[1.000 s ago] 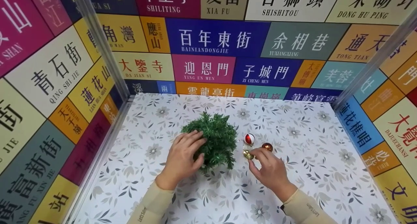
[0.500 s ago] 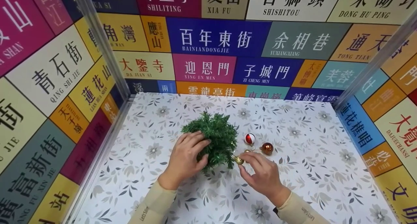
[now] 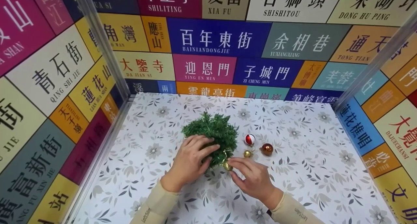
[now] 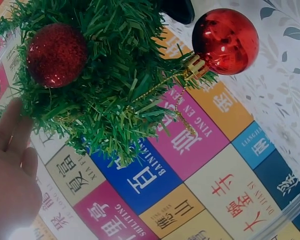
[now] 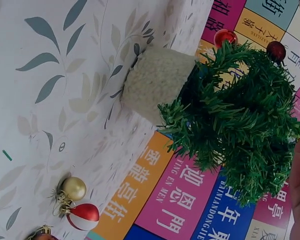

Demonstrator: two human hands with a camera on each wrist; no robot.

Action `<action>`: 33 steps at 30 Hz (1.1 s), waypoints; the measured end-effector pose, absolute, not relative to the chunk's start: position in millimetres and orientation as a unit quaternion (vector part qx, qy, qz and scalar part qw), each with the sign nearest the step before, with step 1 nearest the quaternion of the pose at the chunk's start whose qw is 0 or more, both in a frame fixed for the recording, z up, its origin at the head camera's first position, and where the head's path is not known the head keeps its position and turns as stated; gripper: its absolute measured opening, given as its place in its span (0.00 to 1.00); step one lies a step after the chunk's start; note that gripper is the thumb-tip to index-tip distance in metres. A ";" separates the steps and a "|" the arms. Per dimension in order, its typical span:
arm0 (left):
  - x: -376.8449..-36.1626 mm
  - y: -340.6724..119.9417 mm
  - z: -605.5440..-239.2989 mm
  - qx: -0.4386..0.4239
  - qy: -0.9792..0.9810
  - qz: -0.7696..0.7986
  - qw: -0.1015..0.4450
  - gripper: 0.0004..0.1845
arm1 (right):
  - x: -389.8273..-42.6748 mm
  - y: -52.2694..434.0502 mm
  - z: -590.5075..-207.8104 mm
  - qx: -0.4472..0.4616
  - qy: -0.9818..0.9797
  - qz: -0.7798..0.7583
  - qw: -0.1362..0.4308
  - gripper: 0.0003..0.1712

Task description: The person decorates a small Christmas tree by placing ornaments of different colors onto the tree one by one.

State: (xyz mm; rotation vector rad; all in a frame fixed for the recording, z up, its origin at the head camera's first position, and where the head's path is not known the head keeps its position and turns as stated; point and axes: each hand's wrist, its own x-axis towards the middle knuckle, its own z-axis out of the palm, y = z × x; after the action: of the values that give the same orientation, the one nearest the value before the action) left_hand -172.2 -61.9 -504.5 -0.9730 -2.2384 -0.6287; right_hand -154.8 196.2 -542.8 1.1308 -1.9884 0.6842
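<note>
One small artificial tree (image 3: 213, 132) with bristly green needles and a rough, pale cylindrical base (image 5: 155, 82) stands near the middle of the floral-printed surface (image 3: 303, 178); the left hand (image 3: 190, 160) curls its fingers round the foliage. The right hand (image 3: 252, 176) pinches one glittery gold ball (image 3: 226, 166) against the tree's near side. Three round baubles lie just right of the tree: one red-and-white (image 3: 250, 139), one small gold (image 3: 247, 153), one glossy copper (image 3: 267, 149); two red balls, one glittered (image 4: 56, 54) and one shiny (image 4: 225, 41), hang in the branches.

The tree (image 3: 211, 136) looks like spiky plastic with a rough, woolly base (image 5: 155, 82). The balls (image 3: 267, 149) are shiny; one (image 4: 56, 54) is glittery.
</note>
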 end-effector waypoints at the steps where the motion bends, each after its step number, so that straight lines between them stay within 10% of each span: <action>1: -171.7 -61.6 -505.2 -0.372 -0.845 -0.239 0.302 0.25 | -154.6 195.4 -543.6 0.443 -0.774 0.267 0.364 0.24; 18: -169.3 -56.1 -513.8 -0.404 -0.845 -0.240 0.257 0.10 | -154.8 193.1 -547.1 0.457 -0.774 0.275 0.341 0.28; 33: -168.0 -53.2 -517.0 -0.400 -0.846 -0.268 0.229 0.15 | -154.0 192.7 -547.4 0.457 -0.773 0.277 0.341 0.31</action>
State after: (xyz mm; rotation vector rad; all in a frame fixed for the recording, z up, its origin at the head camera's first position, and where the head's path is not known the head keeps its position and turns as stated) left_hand -168.0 -53.2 -517.0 -1.1007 -2.3284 -0.7370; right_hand -154.0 192.7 -547.4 1.1902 -2.0122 0.7195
